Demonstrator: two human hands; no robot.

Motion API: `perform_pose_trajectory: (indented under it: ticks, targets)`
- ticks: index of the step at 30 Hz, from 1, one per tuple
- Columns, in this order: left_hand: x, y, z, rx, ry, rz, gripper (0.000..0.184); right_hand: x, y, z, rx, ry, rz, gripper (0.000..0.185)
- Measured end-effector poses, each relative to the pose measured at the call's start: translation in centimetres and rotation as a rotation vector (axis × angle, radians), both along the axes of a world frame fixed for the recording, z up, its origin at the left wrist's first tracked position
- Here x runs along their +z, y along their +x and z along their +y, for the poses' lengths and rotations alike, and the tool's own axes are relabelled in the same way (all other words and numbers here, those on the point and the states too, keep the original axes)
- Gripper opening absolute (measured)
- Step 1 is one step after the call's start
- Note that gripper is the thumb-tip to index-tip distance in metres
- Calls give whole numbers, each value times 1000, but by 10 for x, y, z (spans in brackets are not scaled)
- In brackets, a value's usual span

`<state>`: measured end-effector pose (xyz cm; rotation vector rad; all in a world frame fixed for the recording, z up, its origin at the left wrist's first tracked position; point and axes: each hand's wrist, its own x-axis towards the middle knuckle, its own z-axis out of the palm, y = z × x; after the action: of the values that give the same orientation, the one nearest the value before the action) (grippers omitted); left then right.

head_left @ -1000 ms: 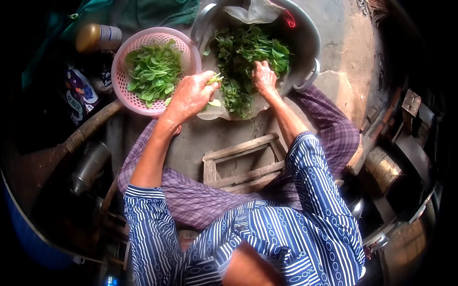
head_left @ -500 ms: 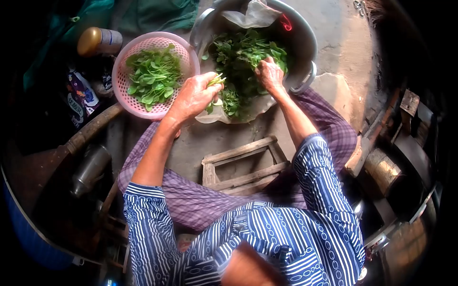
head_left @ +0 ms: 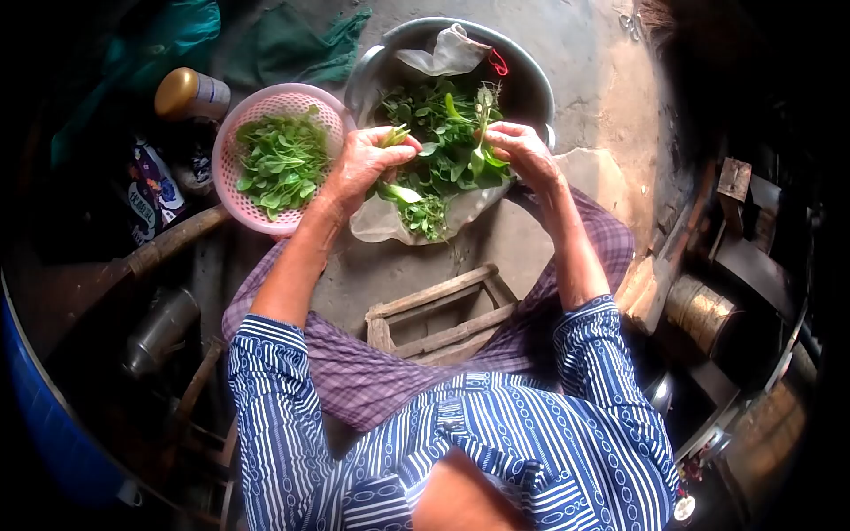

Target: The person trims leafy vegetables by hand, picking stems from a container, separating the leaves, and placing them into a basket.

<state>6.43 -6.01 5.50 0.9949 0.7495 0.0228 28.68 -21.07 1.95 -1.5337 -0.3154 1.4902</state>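
My left hand [head_left: 370, 161] is closed around a small bunch of leafy greens [head_left: 396, 137], stems poking out at the top. Between the pinched fingers of my right hand [head_left: 529, 156] is a sprig of greens [head_left: 482, 115], its pale, root-like end pointing up. Both hands are over a large metal pot [head_left: 542, 84], which holds a heap of loose greens [head_left: 429, 104] on a whitish plastic sheet [head_left: 387, 225]. To the left, a pink colander [head_left: 225, 193] contains more leafy greens [head_left: 282, 161].
A low wooden stool frame [head_left: 434, 341] stands between my legs. Beyond the colander lie a gold-lidded jar [head_left: 181, 93] and dark green cloth [head_left: 297, 49]. A printed packet [head_left: 155, 186] and a metal cylinder [head_left: 164, 327] are at left; wood pieces [head_left: 699, 310] are piled at right.
My right hand has come up out of the heap with a sprig and turned towards my left hand. The left hand keeps its bunch. The view has shifted slightly.
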Motion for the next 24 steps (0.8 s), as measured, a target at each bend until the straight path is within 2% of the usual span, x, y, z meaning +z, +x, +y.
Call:
perform_pose_trajectory:
  ticks: [5, 13, 15, 19, 21, 23, 24]
  targets:
    - [-12, 6, -12, 56, -3, -40, 18, 5, -32, 10, -92, 135, 213, 17]
    - [-29, 4, -21, 283, -220, -129, 16, 22, -99, 41, -208, 89, -236, 14]
    - [-30, 3, -22, 314, -285, -151, 16, 23, -101, 42, -203, 97, -241, 16]
    - [-25, 1, -20, 345, -317, -148, 15, 29, -106, 43, -252, 151, -49, 16]
    - [-23, 0, -19, 262, -70, -32, 13, 30, -109, 38, -282, 200, 76, 17]
    - [-21, 0, -18, 222, -7, 12, 13, 33, -109, 32, -129, 125, -106, 18]
    - [-20, -1, -19, 183, 56, 56, 13, 36, -109, 31, -57, 118, -379, 18]
